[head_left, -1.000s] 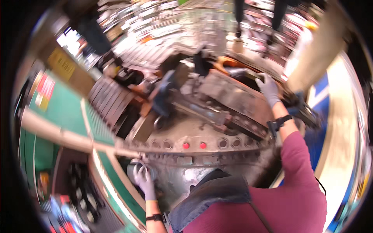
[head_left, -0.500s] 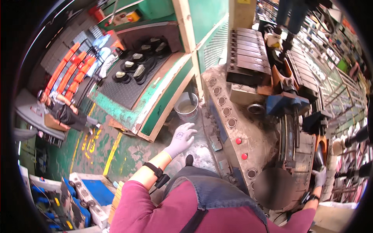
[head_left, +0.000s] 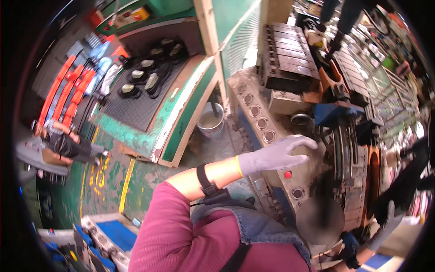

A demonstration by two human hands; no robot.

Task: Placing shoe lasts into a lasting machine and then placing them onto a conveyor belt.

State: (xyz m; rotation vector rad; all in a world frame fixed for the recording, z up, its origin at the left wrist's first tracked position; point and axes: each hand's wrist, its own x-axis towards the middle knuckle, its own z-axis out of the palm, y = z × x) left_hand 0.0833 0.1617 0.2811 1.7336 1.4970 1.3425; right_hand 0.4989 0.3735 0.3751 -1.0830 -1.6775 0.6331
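Note:
My left hand (head_left: 283, 154), in a pale grey knit glove with a yellow cuff, reaches over the machine bed (head_left: 290, 192). Its thumb and fingers are spread with nothing between them. A red button (head_left: 288, 174) lies just below it. At the far right, my gloved right hand (head_left: 387, 222) grips the lower end of a long black piece (head_left: 403, 183), whose exact kind I cannot make out. Close beside that piece is an orange-edged slot (head_left: 373, 177) in the machine. A round blurred patch hides part of the machine between my hands.
Several black shoe-like pieces (head_left: 152, 84) with pale tops stand on the green bench (head_left: 122, 122). A bucket (head_left: 211, 120) sits on the floor beside it. Slotted metal blocks (head_left: 290, 54) and a blue clamp (head_left: 337, 113) rise behind the machine bed. Another person (head_left: 68, 140) is at the far left.
My left hand has swung right, from over the floor to over the machine bed. My right hand has moved down and right from the orange-edged slot, and the long black piece now shows beside it.

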